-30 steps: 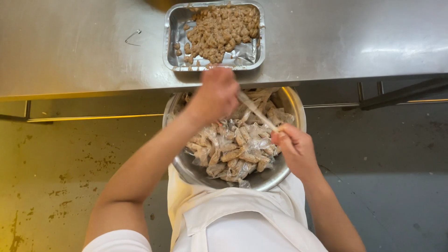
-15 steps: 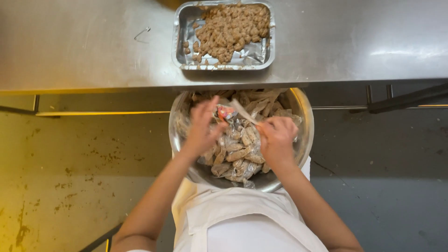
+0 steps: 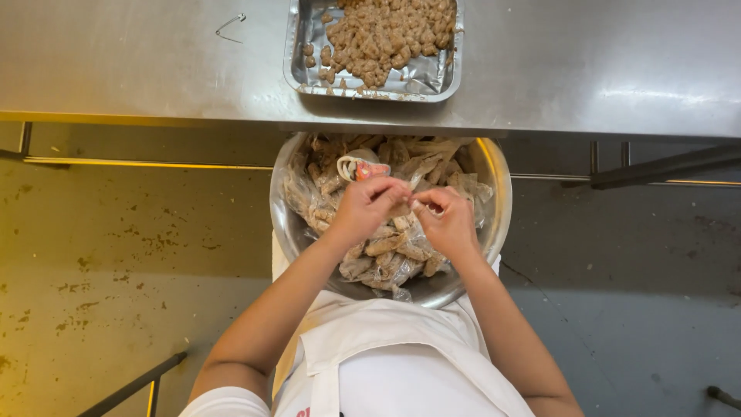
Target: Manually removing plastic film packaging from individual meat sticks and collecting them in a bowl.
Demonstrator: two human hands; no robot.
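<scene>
A round metal bowl rests on my lap, full of brown pieces sealed in clear plastic wrappers. Over its middle, my left hand and my right hand meet fingertip to fingertip, both pinching one small wrapped piece between them. A rolled pale wrapper with a red bit lies just beyond my left hand. Above the bowl, on the steel table, stands a foil tray heaped with unwrapped brown pieces.
A bent wire clip lies on the steel table at the left. Below the table edge run metal rails. The floor is stained yellowish at the left and grey at the right. I wear a white apron.
My left hand came back from reaching toward the tray and dropped into the bowl. Both hands have closed in on one wrapped piece at the bowl's middle.
</scene>
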